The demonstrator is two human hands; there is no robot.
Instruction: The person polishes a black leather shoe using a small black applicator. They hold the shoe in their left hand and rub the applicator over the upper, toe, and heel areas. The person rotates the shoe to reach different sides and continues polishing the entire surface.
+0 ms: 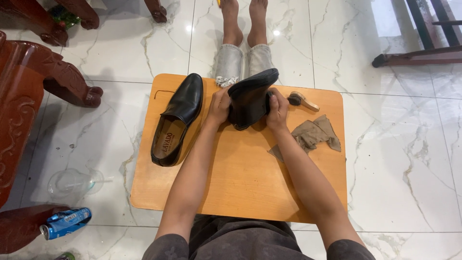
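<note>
Dark-clothed lap and two bare forearms lead to a low wooden tabletop (240,183), where the left hand (219,107) and right hand (278,108) both grip a black shoe (250,98), tilted on its side above the board. Its mate (177,120) lies just left; a small brush (303,101) and a tan cloth (313,136) sit right. Cleaning appears underway, and taking up either calls for freeing one hand. White marble floor (399,159), carved wooden furniture (29,86).
</note>
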